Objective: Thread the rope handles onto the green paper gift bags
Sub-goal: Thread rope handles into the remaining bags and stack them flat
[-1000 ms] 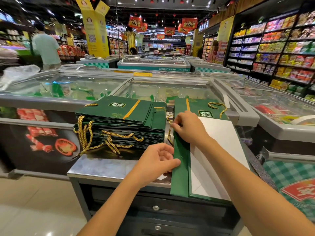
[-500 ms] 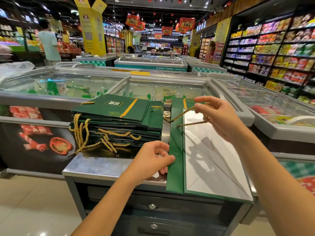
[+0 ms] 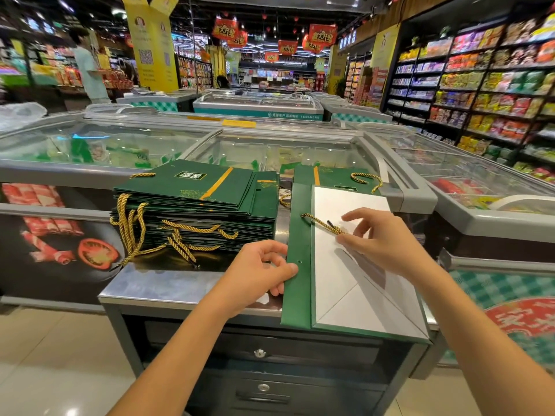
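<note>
Gold rope handle point(image 3: 318, 221) runs from the far hole of the flat green gift bag point(image 3: 300, 295) to the R hand point(image 3: 378, 244), which pinches it over the bag's white inside. L hand point(image 3: 258, 271) grips the bag's green folded edge, thumb by the near hole. Left of L hand: stack of bags point(image 3: 195, 202) w/ rope loops hanging out. All on a metal counter point(image 3: 180, 286). Beyond the hands: glass-lid freezers point(image 3: 270, 151) w/ frozen packs inside.

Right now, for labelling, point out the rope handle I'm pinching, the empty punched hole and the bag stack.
Rope handle point(image 3: 319, 221): head view, mid-length.
Punched hole point(image 3: 299, 261): head view, hole centre.
Bag stack point(image 3: 195, 187): head view, top face.
</note>
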